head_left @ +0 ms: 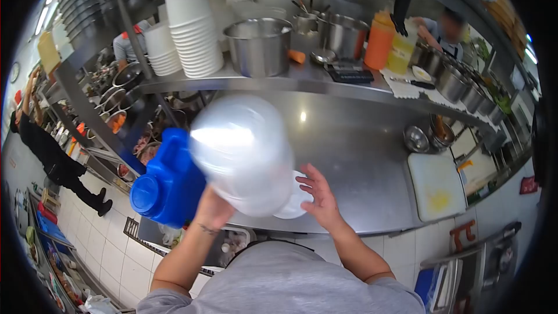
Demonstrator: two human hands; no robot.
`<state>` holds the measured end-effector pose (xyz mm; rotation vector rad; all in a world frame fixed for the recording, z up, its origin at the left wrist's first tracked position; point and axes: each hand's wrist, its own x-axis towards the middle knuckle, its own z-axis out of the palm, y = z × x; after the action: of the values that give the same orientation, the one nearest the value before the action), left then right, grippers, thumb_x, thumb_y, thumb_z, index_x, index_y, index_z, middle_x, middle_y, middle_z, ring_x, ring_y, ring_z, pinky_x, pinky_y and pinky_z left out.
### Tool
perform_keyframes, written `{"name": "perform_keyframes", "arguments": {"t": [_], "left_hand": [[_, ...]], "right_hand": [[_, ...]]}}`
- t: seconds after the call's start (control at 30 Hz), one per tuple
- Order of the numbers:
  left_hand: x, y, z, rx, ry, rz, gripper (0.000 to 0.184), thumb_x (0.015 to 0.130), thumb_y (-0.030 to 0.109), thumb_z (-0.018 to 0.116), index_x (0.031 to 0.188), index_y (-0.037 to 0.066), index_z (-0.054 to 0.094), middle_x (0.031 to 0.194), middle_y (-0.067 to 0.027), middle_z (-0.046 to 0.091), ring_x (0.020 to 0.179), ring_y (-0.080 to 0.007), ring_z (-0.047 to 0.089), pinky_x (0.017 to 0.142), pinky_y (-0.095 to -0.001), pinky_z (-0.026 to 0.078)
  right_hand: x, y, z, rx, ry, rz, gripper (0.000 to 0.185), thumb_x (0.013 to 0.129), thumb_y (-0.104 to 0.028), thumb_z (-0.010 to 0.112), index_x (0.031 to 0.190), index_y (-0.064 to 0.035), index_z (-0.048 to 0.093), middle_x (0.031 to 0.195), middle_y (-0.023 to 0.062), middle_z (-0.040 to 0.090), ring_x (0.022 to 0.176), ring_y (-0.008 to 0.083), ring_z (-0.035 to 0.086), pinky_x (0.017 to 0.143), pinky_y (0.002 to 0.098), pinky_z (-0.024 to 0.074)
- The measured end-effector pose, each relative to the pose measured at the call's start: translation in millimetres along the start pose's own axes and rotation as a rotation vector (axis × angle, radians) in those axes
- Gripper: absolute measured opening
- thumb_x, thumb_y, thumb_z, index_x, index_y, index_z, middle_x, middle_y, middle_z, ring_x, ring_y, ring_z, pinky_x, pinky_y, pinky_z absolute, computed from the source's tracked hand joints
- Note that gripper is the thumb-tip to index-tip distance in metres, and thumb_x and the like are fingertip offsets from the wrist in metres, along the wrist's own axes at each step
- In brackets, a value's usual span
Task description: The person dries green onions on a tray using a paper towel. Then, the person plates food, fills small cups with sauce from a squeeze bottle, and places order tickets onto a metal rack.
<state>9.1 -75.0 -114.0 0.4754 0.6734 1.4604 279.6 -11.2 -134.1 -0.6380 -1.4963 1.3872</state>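
A large translucent whitish plastic cylinder [241, 145], smeared by motion, is held up over the steel counter; I cannot tell whether it is one container or a wrapped stack. My left hand [215, 208] grips its lower left side, with the fingertips hidden behind it. Just right of its lower end shows a round white piece [292, 200], partly covered by the cylinder. Beside that piece is my right hand [319, 197], fingers spread and curved, the fingertips at its edge; contact is unclear. A blue plastic jug [174, 180] stands close to the left hand.
The steel counter [354, 180] carries a white cutting board [436, 186] at right. On the shelf above stand stacked white tubs [195, 35], a steel pot [258, 46] and an orange squeeze bottle [379, 40]. One person [55, 157] stands at left; others are behind the shelf.
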Motion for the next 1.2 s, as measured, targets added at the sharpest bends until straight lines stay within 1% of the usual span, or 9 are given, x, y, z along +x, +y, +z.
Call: {"name": "perform_keyframes", "arguments": {"t": [0.07,0.37,0.5,0.57,0.67,0.83,0.93,1.03,1.2], "left_hand": [[16,-55,-5,0.104,-0.111,-0.135,0.062,0.091,0.052,0.052,0.137,0.013,0.043,0.138,-0.0059,0.048,0.126,-0.0232,0.045,0.105,-0.044,0.037],[132,-246,25,0.283,-0.479,-0.713,0.067,0.095,0.052,0.045,0.149,0.018,0.023,0.152,-0.0026,0.026,0.139,-0.0205,0.022,0.113,-0.0441,0.022],[141,-245,68,0.329,-0.34,-0.721,0.068,0.096,0.049,0.047,0.149,0.015,0.021,0.151,-0.0039,0.025,0.138,-0.0208,0.025,0.111,-0.0434,0.027],[132,-195,99,0.559,-0.374,-0.632,0.065,0.096,0.042,0.051,0.147,0.01,0.027,0.148,-0.0068,0.032,0.134,-0.0203,0.035,0.105,-0.0413,0.036],[119,-72,142,0.648,-0.536,-0.056,0.045,0.091,0.028,0.063,0.128,0.005,0.053,0.124,-0.0087,0.058,0.111,-0.0185,0.057,0.091,-0.0348,0.048],[118,180,246,1.051,0.059,1.695,0.047,0.079,0.008,0.068,0.122,0.002,0.049,0.119,-0.0131,0.054,0.114,-0.0241,0.051,0.097,-0.0358,0.04],[135,280,312,1.22,0.418,2.298,0.05,0.075,0.02,0.074,0.118,0.004,0.052,0.119,-0.0166,0.055,0.115,-0.0313,0.05,0.092,-0.0407,0.044],[130,322,328,1.764,0.361,1.904,0.035,0.08,0.027,0.07,0.103,0.005,0.055,0.099,-0.0136,0.061,0.1,-0.0301,0.057,0.084,-0.0415,0.046],[112,360,297,1.997,0.54,2.04,0.03,0.085,0.031,0.064,0.093,0.004,0.054,0.09,-0.0123,0.061,0.089,-0.0306,0.061,0.078,-0.0414,0.048]], "right_hand": [[-18,-6,-13,-0.27,-0.065,-0.105,0.11,0.062,-0.024,0.089,0.146,-0.0065,0.02,0.14,0.0135,0.042,0.128,0.0302,0.042,0.105,0.0432,0.0357],[-105,55,-160,-0.358,0.404,0.266,0.132,0.044,-0.02,0.095,0.147,-0.0008,0.014,0.138,0.0175,0.042,0.13,0.0297,0.041,0.107,0.0408,0.035],[-114,57,-201,-0.272,0.445,0.307,0.128,0.045,-0.018,0.093,0.144,0.0018,0.014,0.137,0.0197,0.042,0.129,0.032,0.042,0.105,0.0407,0.0381],[-116,49,-226,-0.62,0.331,0.341,0.129,0.047,-0.018,0.093,0.146,0.0008,0.012,0.14,0.021,0.039,0.131,0.0329,0.04,0.106,0.0408,0.0364],[-105,-32,-258,-0.846,0.397,0.109,0.103,0.058,-0.015,0.088,0.143,-0.0026,0.032,0.145,0.0181,0.036,0.13,0.0305,0.041,0.109,0.0386,0.034],[10,-229,-175,-1.03,0.354,-0.381,0.053,0.072,-0.009,0.072,0.123,-0.0038,0.057,0.124,0.0159,0.058,0.118,0.0318,0.052,0.101,0.038,0.0404],[74,-281,-107,-1.177,0.156,-0.583,0.048,0.075,-0.009,0.071,0.121,-0.0035,0.058,0.121,0.0167,0.059,0.115,0.0328,0.054,0.098,0.0373,0.0419],[123,-303,-59,-1.188,0.085,-0.804,0.043,0.077,-0.008,0.07,0.119,-0.0041,0.059,0.119,0.0158,0.06,0.109,0.032,0.057,0.093,0.0373,0.0447],[130,-344,13,-1.147,0.096,-1.221,0.037,0.077,-0.002,0.068,0.113,-0.0073,0.063,0.107,0.0096,0.066,0.092,0.0254,0.061,0.077,0.0325,0.0488]]}}
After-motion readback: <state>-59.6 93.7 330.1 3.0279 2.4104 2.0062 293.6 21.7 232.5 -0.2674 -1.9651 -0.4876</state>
